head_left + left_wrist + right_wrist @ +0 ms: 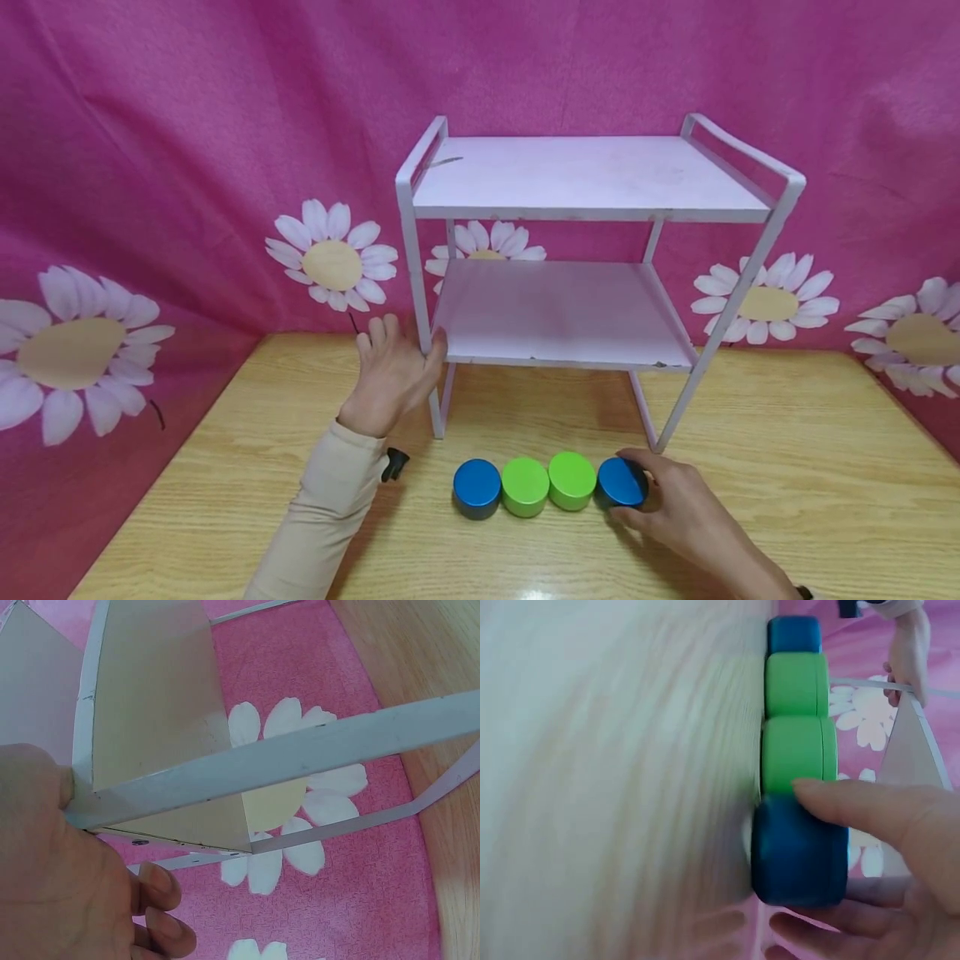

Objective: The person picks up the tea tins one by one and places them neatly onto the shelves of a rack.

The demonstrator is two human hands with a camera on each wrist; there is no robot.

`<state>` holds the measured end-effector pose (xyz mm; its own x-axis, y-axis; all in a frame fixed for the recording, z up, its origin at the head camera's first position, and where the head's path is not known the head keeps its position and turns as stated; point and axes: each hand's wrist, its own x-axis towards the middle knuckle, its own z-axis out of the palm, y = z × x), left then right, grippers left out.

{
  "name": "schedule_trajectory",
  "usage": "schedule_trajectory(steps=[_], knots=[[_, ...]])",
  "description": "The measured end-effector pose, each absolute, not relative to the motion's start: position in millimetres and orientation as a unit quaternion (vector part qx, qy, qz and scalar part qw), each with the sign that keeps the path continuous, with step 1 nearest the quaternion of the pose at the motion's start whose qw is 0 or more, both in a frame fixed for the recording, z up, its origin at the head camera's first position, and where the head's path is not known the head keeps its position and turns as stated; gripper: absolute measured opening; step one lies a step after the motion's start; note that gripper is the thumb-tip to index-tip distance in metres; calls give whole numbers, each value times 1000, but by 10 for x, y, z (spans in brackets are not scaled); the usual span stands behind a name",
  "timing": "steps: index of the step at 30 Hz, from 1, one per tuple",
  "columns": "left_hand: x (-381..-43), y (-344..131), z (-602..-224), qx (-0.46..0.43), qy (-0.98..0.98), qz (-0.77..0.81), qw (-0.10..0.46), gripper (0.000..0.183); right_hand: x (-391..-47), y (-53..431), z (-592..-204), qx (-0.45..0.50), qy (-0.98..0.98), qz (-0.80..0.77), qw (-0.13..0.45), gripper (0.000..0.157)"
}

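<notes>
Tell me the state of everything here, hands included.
Shelf: upright, top marked
Left blue tin: upright
Left green tin: upright, lid on
Right green tin: upright, lid on
Right blue tin: lid on, held
Left hand: gripping shelf
Right hand: holding right blue tin
Cloth: hanging, creased

In front of me hangs a big pink cloth (570, 67), and it is on my left and right too, like soft walls. It has folds and wrinkles, and it looks darker in some parts. Big daisies (332, 265) are on it, with long white petals and pale yellow middles. One very big daisy (71, 354) is far to my left, with a little dark stem (157, 414) near it. Another daisy (922, 337) is far to my right. The tabletop (165, 508) is light brown wood with thin lines, and its back edge runs along the cloth. Near me, a white shine (536, 595) sits on the wood
</notes>
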<state>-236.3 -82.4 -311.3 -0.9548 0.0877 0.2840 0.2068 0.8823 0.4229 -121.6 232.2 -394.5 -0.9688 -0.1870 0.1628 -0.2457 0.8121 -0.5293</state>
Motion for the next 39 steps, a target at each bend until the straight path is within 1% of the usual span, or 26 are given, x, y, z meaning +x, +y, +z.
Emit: schedule_trajectory(steps=[5,12,20,22,29,39], knots=[[-2366,-826,-3106,-81,-964,-220,127,45,-1219,2302,-3962,118,-952,276,62,60],[-2366,-830,-3105,-79,-963,-222,128,42,-1208,2274,-3931,113,-955,259,90,59],[-2367,-825,-3107,-74,-963,-228,124,45,-1214,2267,-3882,104,-944,302,76,56],[-2366,-822,-3106,-71,-962,-232,124,46,-1218,2262,-3872,106,-942,307,85,55],[-2374,-823,-3118,-69,-961,-235,124,48,-1242,2236,-3814,130,-937,287,149,56],[-2373,-827,-3112,-72,-961,-232,130,45,-1290,2167,-3634,142,-935,280,167,60]])
